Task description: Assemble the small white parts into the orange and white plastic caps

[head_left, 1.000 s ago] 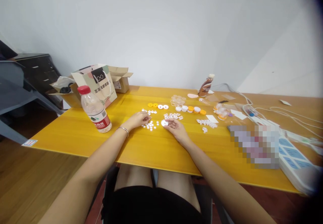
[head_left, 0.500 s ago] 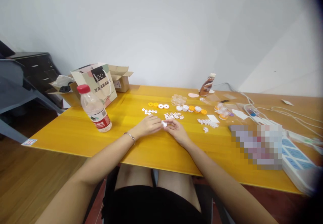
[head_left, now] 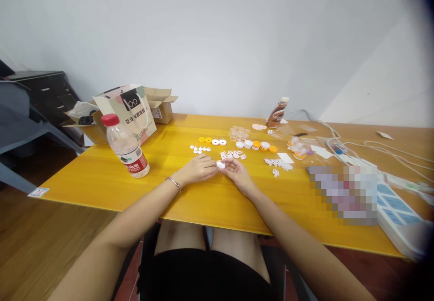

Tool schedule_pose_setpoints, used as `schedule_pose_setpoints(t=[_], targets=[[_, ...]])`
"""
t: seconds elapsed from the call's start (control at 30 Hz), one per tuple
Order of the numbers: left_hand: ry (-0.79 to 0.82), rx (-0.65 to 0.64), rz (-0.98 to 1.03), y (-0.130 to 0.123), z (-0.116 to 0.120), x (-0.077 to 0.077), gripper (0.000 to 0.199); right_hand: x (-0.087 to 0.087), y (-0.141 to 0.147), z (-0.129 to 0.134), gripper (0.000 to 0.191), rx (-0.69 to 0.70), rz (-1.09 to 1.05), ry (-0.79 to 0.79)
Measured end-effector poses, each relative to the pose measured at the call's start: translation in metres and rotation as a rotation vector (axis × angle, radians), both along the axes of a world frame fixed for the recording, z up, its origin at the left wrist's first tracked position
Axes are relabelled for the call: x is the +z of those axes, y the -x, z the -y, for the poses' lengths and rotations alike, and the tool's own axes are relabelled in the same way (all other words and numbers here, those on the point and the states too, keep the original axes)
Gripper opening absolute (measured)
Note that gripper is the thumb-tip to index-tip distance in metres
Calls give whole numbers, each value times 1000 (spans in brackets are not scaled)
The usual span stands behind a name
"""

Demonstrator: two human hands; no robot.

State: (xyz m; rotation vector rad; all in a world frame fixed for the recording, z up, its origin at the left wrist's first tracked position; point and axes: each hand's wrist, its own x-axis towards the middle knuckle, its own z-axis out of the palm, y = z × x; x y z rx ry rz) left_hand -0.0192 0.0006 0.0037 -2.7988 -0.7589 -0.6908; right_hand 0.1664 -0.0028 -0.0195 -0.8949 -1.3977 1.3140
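Between my fingertips is a small round white plastic piece [head_left: 220, 165], held just above the table. My left hand [head_left: 200, 169] grips its left side and my right hand [head_left: 236, 172] pinches its right side. Beyond my left hand lie several small white pointed pieces [head_left: 200, 149], and behind them a row of yellow and white rings [head_left: 212, 141]. Just past my right hand is a pile of white cut-out pieces [head_left: 232, 154]. Farther back are clear round pieces [head_left: 239, 133] and a line of white and orange discs [head_left: 257, 145].
A red-capped bottle [head_left: 127, 147] stands to the left, before a paper bag [head_left: 130, 111] and a cardboard box [head_left: 162, 105]. A brown bottle [head_left: 278, 113] is at the back. On the right are more white pieces [head_left: 278, 164], a blurred-out flat item [head_left: 342, 195], cables and a power strip [head_left: 396, 215].
The white piece has turned between my fingers and now shows more of its round face. My hands stay in nearly the same place; the view has shifted slightly.
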Motion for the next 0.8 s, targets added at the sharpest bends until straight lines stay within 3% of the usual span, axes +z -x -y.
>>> schedule_pose_setpoints(t=[0.13,0.27,0.4,0.53,0.8], targets=[[81,36,161,5,-3,5,22,-1,0,-1,29,-27,12,-6],[183,177,278,25,-13,11,22,-3,-1,-2,27,-61,-22,16],[419,258,226,43,-23,11,20,-4,-1,-2,27,-58,-31,12],[627,250,153,50,-28,8,17,-4,-1,-2,27,-65,-14,6],[860,309,155,71,-30,5,24,-7,-2,-5,28,-58,-5,5]])
